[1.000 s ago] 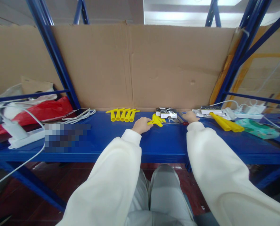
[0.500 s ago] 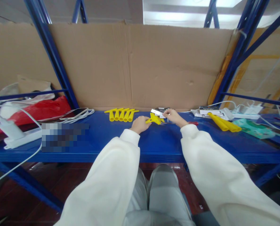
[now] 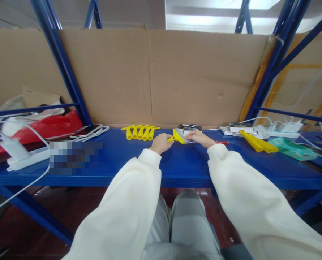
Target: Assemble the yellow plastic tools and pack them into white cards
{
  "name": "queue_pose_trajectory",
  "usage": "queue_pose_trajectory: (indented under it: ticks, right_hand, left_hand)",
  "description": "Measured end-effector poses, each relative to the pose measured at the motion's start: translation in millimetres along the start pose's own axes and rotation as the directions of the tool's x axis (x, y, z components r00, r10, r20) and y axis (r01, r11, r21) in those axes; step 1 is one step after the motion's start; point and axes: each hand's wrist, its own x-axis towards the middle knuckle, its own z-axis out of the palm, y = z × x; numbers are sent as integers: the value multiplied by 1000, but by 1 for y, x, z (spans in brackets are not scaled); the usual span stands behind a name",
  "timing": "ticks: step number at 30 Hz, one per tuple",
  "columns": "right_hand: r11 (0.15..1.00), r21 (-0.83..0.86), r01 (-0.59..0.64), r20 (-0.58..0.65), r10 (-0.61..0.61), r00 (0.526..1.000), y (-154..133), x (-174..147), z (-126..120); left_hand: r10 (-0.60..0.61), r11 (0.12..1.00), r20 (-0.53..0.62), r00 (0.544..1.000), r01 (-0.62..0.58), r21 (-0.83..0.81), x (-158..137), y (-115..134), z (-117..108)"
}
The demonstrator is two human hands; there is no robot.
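My left hand is closed around the handle of a yellow plastic scraper, whose wide head points to the right. Against that head lies a flat silvery blade. Its right side is pinched in the fingers of my right hand. Just behind the two hands are small black-and-white packs. Several yellow scraper handles stand in a row to the left, hollow ends facing me. Beside my right wrist lies a red-handled tool, mostly hidden.
Blue shelf top with a cardboard panel behind it. On the right lie yellow scraper parts, a green pack and a power strip. To the left are a phone, cables and a red bag.
My right hand has brought the silvery blade down from above onto the scraper's head. The scraper has turned slightly, and my left hand keeps its hold.
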Motion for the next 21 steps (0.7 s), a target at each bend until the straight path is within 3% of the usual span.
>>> queue_pose_trajectory:
  ticks: [5,13,21]
  right_hand:
    - [997,70,-36,14,35,999,-5,-3,2]
    - [999,-33,-5,93,8,996,-8,-7,2]
    - [995,81,-55,150,42,988,-4,-5,6]
  left_hand:
    - [11,1000,-2,1000,-11,-3,0,0,0]
    - [2,1000,16,1000,-2,-27,-1,3,-2]
    - [62,998,11,998,-62,-24,0,3,-2]
